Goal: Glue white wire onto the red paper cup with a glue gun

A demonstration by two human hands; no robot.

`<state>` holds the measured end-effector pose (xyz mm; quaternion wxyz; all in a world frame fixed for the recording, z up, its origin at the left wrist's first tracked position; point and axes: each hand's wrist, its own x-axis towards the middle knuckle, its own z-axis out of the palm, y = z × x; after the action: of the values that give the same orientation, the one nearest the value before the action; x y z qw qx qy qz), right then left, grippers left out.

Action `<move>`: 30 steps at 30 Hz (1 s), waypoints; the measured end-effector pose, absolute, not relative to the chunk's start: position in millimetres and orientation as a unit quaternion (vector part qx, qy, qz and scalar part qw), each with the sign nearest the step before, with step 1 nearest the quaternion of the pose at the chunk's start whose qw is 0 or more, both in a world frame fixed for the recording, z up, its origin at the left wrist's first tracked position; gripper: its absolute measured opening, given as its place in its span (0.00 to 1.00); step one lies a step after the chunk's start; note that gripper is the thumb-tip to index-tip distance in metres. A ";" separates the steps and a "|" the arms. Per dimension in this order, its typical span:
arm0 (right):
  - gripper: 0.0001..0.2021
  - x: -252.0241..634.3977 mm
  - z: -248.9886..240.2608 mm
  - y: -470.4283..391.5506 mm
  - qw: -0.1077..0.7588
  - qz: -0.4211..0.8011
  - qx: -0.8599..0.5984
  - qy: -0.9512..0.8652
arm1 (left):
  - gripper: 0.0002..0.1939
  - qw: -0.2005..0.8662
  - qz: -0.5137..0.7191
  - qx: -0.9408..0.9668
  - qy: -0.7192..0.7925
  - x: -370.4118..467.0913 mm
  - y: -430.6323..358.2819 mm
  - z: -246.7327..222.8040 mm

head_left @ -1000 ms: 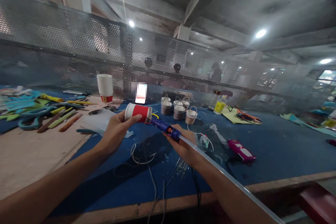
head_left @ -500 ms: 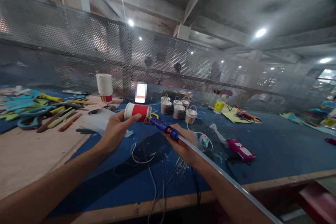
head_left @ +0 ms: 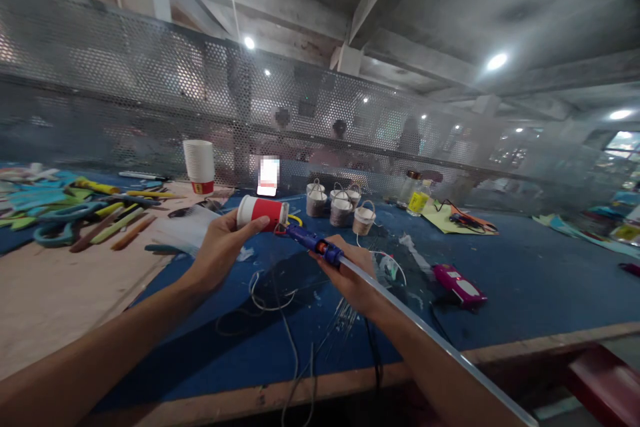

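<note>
A red and white paper cup (head_left: 263,213) lies sideways in my left hand (head_left: 220,247), whose thumb and fingers are closed round it. My right hand (head_left: 353,277) is wrapped round a blue glue gun (head_left: 310,240). The gun's tip is at the cup's right end, close to a small yellow piece (head_left: 295,220). From the back of the gun a long clear glue stick (head_left: 430,333) runs down along my right forearm. Whether the tip touches the cup I cannot tell.
Several small cups with handles (head_left: 340,208) stand behind my hands. Left are stacked cups (head_left: 200,163), scissors (head_left: 57,230) and a lit phone (head_left: 268,177). Right are a bottle (head_left: 417,201) and a magenta device (head_left: 459,285). Loose string (head_left: 273,307) lies in front.
</note>
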<state>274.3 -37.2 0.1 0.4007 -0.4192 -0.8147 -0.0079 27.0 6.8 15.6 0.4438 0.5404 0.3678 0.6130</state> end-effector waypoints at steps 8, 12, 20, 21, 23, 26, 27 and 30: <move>0.08 273.0 1.3 -38.4 0.401 -0.014 -0.429 -0.809 | 0.18 0.444 0.610 0.540 0.372 28.1 7.2 15.4; 0.09 273.0 1.5 -39.0 0.400 -0.022 -0.434 -0.807 | 0.17 0.444 0.609 0.546 0.365 27.6 7.8 13.4; 0.09 272.1 3.2 -40.1 0.401 -0.038 -0.443 -0.801 | 0.18 0.424 0.610 0.554 0.376 28.5 6.0 16.9; 0.09 272.0 3.3 -40.1 0.402 -0.041 -0.446 -0.799 | 0.18 0.423 0.609 0.555 0.377 28.6 5.8 17.4; 0.10 272.1 3.3 -40.0 0.404 -0.038 -0.447 -0.797 | 0.19 0.422 0.608 0.555 0.380 28.8 5.4 17.9; 0.11 272.5 3.4 -39.8 0.410 -0.033 -0.445 -0.796 | 0.19 0.432 0.603 0.552 0.380 28.8 5.0 17.5; 0.11 272.7 3.5 -39.7 0.410 -0.034 -0.445 -0.796 | 0.19 0.435 0.602 0.552 0.379 28.7 5.0 17.1; 0.11 273.0 3.7 -39.5 0.410 -0.034 -0.442 -0.797 | 0.19 0.433 0.601 0.555 0.378 28.6 5.1 16.1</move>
<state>273.0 -39.5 3.7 0.4105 -0.4424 -0.7967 -0.0339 28.6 5.1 16.1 0.4334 0.5551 0.3778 0.6011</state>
